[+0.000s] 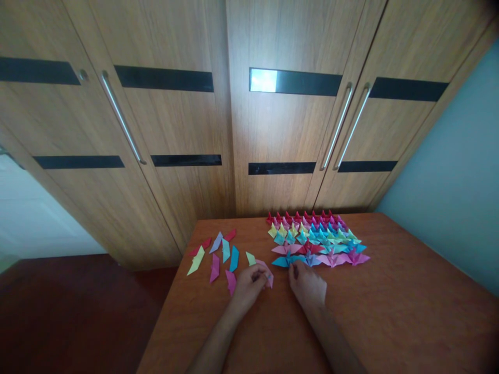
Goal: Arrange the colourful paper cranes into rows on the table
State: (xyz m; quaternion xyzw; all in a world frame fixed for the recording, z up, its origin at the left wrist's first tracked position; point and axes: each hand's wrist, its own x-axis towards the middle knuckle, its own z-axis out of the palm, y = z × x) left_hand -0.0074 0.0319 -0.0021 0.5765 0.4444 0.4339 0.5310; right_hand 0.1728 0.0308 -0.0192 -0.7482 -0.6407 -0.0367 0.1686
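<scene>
My left hand (pixel 247 284) is closed, its fingertips pinched at a pink folded paper piece (pixel 266 268); part of the piece is hidden behind the fingers. Just beyond it lies a pale yellow folded strip (pixel 250 258). My right hand (pixel 307 284) is closed too, thumb and fingers at the near edge of a blue paper crane (pixel 281 262) in the front row. Next to that crane sit a lavender crane (pixel 311 258), a pink crane (pixel 332 258) and a magenta crane (pixel 356 257), wings spread.
Behind the front row stand several rows of coloured paper cranes (pixel 325 237). Loose folded pieces, such as a blue one (pixel 234 258) and a yellow one (pixel 196 261), lie on the table's (pixel 409 291) left. A wooden wardrobe (pixel 273 192) rises behind the table.
</scene>
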